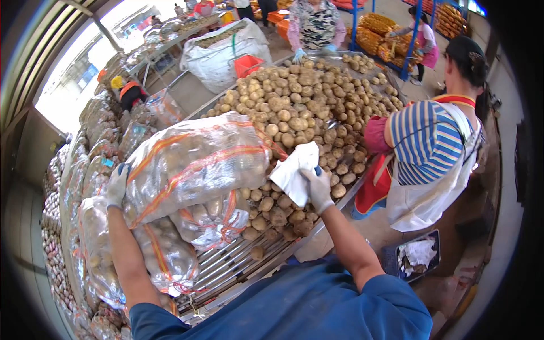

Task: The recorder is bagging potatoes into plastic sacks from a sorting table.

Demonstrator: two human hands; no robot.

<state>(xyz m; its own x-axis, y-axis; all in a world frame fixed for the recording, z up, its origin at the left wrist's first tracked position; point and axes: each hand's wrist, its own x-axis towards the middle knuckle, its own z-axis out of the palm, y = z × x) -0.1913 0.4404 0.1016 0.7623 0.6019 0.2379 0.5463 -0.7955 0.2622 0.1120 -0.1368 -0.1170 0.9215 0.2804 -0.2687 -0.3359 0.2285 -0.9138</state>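
Observation:
A full clear plastic sack of potatoes with orange stripes (197,163) lies on its side over other filled sacks and the edge of a potato heap. My left hand (117,185), in a pale glove, rests against the sack's left end; whether its fingers grip the plastic cannot be told. In my right hand (318,187), also gloved, is a crumpled white sheet (296,172), held over the potatoes near the sack's tied end. Loose potatoes (297,102) cover much of the sorting table. Below the big sack, a smaller tied sack of potatoes (214,221) lies by the metal rollers (231,261).
A co-worker in a striped shirt (429,140) stands close at the right, another person (316,25) at the table's far end. A blue crate with white scraps (416,255) is at lower right. Filled sacks (97,161) line the left. A large white bulk bag (227,55) stands beyond the table.

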